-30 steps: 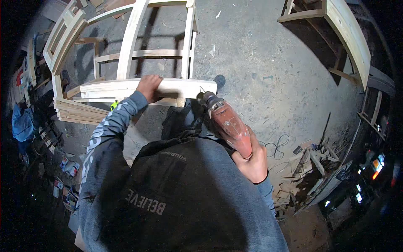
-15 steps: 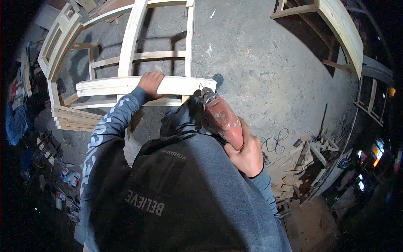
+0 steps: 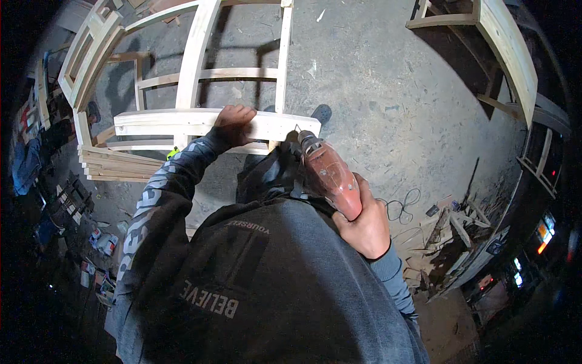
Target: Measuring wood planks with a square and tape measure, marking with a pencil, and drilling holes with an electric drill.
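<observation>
A pale wooden beam point(image 3: 163, 124) lies across the near side of a slatted wooden frame point(image 3: 193, 67). My left hand point(image 3: 235, 124) is closed over the beam near its middle, fingers over the far edge. In my right hand point(image 3: 366, 225) is a red power drill point(image 3: 332, 175), held by its rear body and angled up and left. The drill's thin bit point(image 3: 297, 129) meets the beam's near face close to its right end, or nearly so; contact is too small to tell. The drill's trigger is hidden.
Stacked wooden strips point(image 3: 115, 162) sit left of my left forearm, beside a small yellow-green object point(image 3: 172, 153). Another curved wooden frame point(image 3: 506, 54) stands at far right. A cable point(image 3: 405, 206) and wood scraps point(image 3: 454, 225) lie on the concrete floor point(image 3: 357, 73) to the right.
The view has shifted slightly, moving the scene rightward. My left hand sits a little further right along the beam. The drill bit stays near the beam's right end. The yellow-green object now shows.
</observation>
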Motion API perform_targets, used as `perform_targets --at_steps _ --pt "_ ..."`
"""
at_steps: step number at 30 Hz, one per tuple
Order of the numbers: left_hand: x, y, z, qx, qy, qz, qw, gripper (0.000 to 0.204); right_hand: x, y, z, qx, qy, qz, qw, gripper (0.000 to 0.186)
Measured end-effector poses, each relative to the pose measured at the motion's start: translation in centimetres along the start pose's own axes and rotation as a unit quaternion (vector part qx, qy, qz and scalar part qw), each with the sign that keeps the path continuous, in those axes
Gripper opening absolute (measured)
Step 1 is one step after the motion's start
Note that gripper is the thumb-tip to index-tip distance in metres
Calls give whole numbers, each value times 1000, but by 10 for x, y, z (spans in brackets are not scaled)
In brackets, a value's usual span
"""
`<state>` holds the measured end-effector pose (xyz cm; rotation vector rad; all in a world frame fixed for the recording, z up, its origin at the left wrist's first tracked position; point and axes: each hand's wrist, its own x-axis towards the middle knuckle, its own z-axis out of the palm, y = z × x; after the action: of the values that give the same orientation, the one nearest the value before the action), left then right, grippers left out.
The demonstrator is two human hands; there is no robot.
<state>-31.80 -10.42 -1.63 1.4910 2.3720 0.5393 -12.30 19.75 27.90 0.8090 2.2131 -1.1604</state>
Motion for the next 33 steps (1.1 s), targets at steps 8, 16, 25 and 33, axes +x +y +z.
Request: perform_targets --at_steps 8,16,25,33 --pt "-1 0 1 1 -52 -39 998 71 12 6 -10 -30 -22 -33 999 78" --pt "-5 0 1 19 -65 -36 997 77 13 15 -8 -44 -38 -41 997 79" --pt "-5 -1 1 -2 -55 -31 998 73 23 7 -7 -42 -35 -40 998 78" --pt "-5 0 1 3 -83 -47 995 65 28 4 -3 -61 -35 -50 996 79"
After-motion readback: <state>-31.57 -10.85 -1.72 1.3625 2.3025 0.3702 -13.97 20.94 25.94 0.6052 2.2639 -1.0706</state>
